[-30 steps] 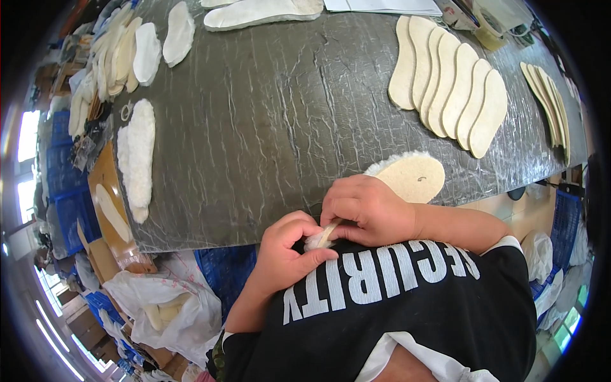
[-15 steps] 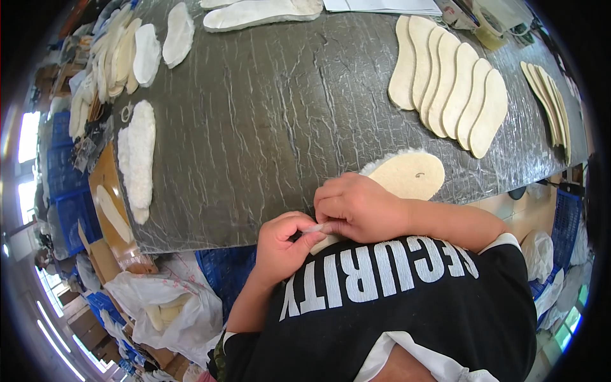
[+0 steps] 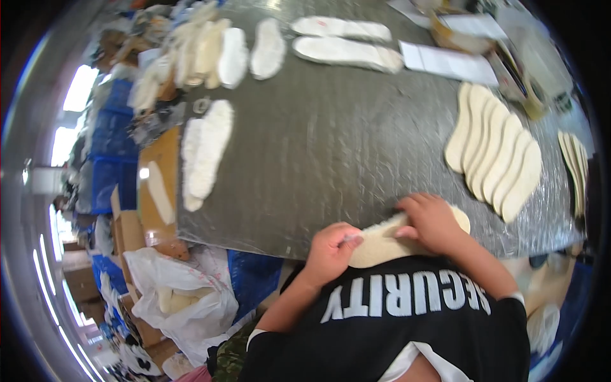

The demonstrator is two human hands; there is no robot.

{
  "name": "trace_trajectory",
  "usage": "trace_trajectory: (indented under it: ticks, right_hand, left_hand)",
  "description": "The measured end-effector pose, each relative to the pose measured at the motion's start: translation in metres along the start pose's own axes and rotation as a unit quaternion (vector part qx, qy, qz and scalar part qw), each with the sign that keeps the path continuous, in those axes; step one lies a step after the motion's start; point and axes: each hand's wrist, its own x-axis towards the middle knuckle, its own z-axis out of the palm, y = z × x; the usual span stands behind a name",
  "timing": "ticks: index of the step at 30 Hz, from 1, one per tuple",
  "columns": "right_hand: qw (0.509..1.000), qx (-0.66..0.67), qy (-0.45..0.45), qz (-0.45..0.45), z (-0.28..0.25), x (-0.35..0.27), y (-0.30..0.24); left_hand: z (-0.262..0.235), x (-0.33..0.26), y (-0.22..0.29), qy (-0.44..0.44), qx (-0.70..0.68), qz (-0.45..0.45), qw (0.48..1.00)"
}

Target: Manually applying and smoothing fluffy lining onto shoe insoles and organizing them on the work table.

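Note:
A cream insole (image 3: pixel 377 249) with a fluffy white edge lies at the table's near edge, against my shirt. My left hand (image 3: pixel 332 253) is closed at the insole's left end, a small whitish scrap (image 3: pixel 352 237) pinched between thumb and finger. It looks thin, but blur hides what it is. Further right, my right hand (image 3: pixel 433 223) grips the same insole, thumb on its cream face and fingers over the far edge. The right end of the insole shows past that hand, which covers part of its middle.
Cream insoles (image 3: pixel 493 149) lie fanned out at the right, with another stack (image 3: pixel 573 172) beyond. White fleecy insoles (image 3: pixel 213 149) rest at the left; more line the back beside papers (image 3: pixel 449 62) and a tape roll (image 3: pixel 461 38). A white plastic bag (image 3: pixel 184 312) stands below the table's left edge.
My hands have come apart: the right has slid rightward along the insole, while the left keeps the whitish scrap. The whole view has shifted, with the table's things now further right and lower.

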Motion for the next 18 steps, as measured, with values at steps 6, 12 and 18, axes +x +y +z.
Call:
trace_trajectory:
  ticks: [6, 12, 18]
  right_hand:
    - [0.995, -0.013, 0.094, 0.038, 0.011, -0.029, 0.032]
    - [0.992, 0.005, 0.126, -0.024, 0.005, -0.013, 0.026]
    - [0.981, 0.050, 0.175, 0.066, -0.009, -0.041, 0.040]
  left_hand:
    - [-0.004, 0.008, 0.000, 0.013, 0.078, 0.117, 0.990]
    - [-0.034, 0.008, -0.003, 0.103, 0.094, 0.085, 0.987]
    - [-0.156, 0.021, 0.011, 0.386, 0.061, 0.031, 0.920]
